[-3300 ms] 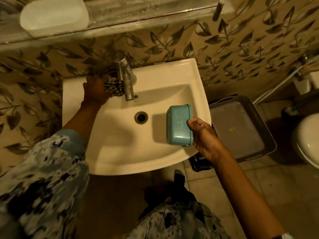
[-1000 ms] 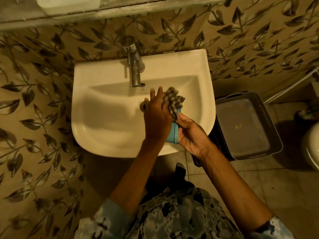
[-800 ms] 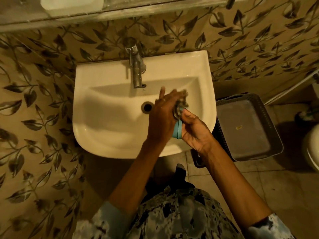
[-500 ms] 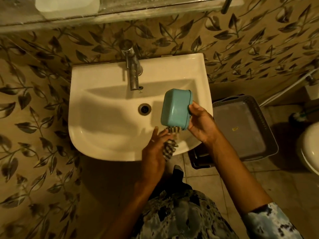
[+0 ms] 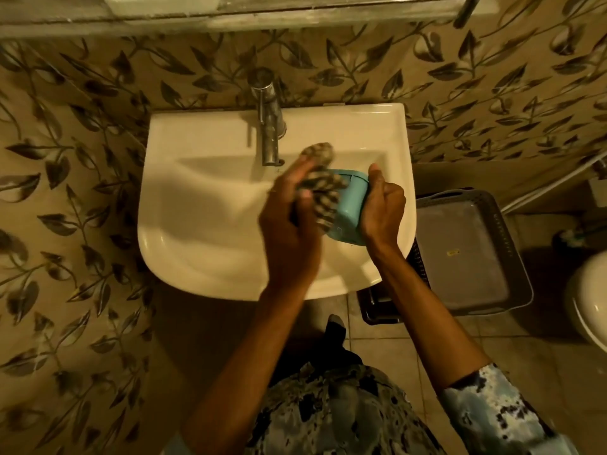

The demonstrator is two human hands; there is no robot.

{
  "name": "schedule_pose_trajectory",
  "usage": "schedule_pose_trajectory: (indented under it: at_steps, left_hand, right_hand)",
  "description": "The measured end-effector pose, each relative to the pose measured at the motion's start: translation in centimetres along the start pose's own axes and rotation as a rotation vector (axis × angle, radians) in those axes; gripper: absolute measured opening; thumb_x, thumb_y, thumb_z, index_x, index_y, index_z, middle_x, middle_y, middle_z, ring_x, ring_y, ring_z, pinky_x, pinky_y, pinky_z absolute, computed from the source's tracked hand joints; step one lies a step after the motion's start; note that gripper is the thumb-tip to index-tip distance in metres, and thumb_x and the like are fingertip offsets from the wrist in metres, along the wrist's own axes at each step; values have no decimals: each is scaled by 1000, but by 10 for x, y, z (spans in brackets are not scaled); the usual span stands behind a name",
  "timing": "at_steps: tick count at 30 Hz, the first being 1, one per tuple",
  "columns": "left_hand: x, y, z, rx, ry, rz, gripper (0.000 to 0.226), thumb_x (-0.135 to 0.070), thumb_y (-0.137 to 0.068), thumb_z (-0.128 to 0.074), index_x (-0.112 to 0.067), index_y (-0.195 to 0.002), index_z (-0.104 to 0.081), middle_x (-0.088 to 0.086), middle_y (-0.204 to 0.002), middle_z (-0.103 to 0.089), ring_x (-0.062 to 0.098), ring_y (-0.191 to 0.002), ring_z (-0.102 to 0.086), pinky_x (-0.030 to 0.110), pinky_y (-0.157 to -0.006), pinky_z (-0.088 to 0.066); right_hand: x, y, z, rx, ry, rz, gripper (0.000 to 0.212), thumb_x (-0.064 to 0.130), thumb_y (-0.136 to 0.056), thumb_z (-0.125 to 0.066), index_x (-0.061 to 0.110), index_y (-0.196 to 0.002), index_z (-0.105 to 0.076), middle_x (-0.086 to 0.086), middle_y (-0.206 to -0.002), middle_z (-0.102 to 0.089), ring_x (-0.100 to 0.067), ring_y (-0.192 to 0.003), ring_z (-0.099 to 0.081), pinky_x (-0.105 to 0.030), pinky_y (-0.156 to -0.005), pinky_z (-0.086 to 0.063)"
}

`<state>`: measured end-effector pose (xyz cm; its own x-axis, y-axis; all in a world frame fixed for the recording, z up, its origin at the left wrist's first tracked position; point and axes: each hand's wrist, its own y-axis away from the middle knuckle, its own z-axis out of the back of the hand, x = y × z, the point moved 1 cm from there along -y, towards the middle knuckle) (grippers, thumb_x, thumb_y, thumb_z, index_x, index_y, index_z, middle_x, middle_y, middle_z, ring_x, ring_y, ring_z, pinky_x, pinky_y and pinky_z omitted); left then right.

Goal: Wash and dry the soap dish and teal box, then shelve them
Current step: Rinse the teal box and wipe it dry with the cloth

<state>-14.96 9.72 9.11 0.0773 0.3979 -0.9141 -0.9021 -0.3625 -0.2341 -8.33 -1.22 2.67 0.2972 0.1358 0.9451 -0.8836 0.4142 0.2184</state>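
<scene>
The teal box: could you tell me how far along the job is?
Washing looks over: no water runs from the tap. In hand: the right hand grips the teal box over the sink while the left hand rubs it with a checked cloth. Left: finish drying and shelve it; the pale item on the shelf may be the soap dish, too cropped to tell.

The left hand (image 5: pixel 289 221), blurred, and the right hand (image 5: pixel 382 205) lead back to bare forearms. Far up the arm from the right fingers (image 5: pixel 392 192) begins the right sleeve (image 5: pixel 492 405), pale blue-white cloth with dark, ragged blotches. The same mottled print, greyer, covers the garment (image 5: pixel 328 412) over the torso. Of the left sleeve (image 5: pixel 174 446) only a pale sliver shows at the bottom edge.
</scene>
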Motion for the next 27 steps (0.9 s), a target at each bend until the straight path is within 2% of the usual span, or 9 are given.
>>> schedule_pose_trajectory:
  at_steps: [3, 5, 10, 13, 16, 18, 22, 24, 27]
  left_hand:
    - [-13, 14, -33, 188, -257, -16, 34, -12, -94, -44, -14, -125, -58, 13, -136, -53, 23, -131, -44, 38, -114, -29]
    - [-12, 17, -40, 216, -362, -44, 37, -16, -92, -48, -15, -127, -57, 8, -141, -50, 24, -138, -35, 41, -116, -21]
    - [21, 0, -22, 106, -160, 272, 38, -9, -94, -37, -14, -128, -54, 11, -126, -59, 11, -106, -56, 7, -81, -48]
    - [29, 5, -16, 90, -133, 238, 41, 0, -92, -38, -14, -126, -56, 9, -128, -59, 1, -105, -54, 4, -82, -46]
    - [10, 40, -30, 200, -175, -15, 50, 11, -85, -43, -17, -124, -58, 3, -136, -54, 9, -130, -43, 30, -109, -38]
    - [9, 52, -34, 266, -215, -99, 52, 11, -84, -45, -17, -126, -58, 3, -140, -51, 15, -137, -37, 39, -115, -30]
    - [28, 14, -17, 111, -109, 210, 45, 4, -93, -35, -16, -127, -55, 7, -132, -55, 2, -112, -55, -1, -81, -43]
    - [26, 14, -17, 97, -142, 210, 45, -1, -92, -32, -16, -128, -55, 1, -130, -56, -4, -109, -56, 3, -80, -47]
    - [1, 51, -37, 275, -262, -83, 51, -4, -83, -32, -17, -126, -56, 3, -138, -53, 13, -131, -43, 30, -113, -32]
  right_hand:
    - [-1, 18, -1, 51, -8, 177, 36, 24, -90, -55, 29, -55, -47, 15, -58, -51, -2, -53, -48, -26, -55, -43]
    - [-4, 21, 1, 61, -56, 139, 35, 19, -92, -54, 28, -59, -50, 13, -62, -53, -2, -56, -50, -24, -57, -44]
    - [-14, 12, 5, 48, -102, -107, 47, 29, -95, -48, 18, -50, -43, 1, -54, -50, -18, -56, -51, -31, -56, -39]
    - [-22, 15, 5, 24, -85, -103, 49, 30, -95, -47, 19, -47, -43, 6, -47, -50, -11, -47, -49, -26, -50, -38]
    - [-24, 15, 8, 28, -67, 71, 46, 19, -97, -46, 9, -53, -55, 12, -46, -48, 0, -43, -48, -24, -49, -41]
    - [-25, 22, 11, 82, -91, 158, 38, 13, -96, -47, 3, -61, -59, 8, -54, -50, 4, -48, -51, -21, -53, -45]
    - [-20, 13, 11, 102, -119, -64, 41, 31, -85, -46, 17, -47, -45, 2, -50, -50, -15, -50, -51, -29, -53, -40]
    - [-18, 19, 12, 83, -126, -27, 43, 24, -90, -45, 18, -48, -48, -2, -52, -53, -20, -53, -54, -31, -55, -43]
    - [-22, 51, 16, 147, -75, -17, 30, -9, -97, -32, -9, -102, -61, -35, -96, -61, -42, -96, -62, -57, -91, -48]
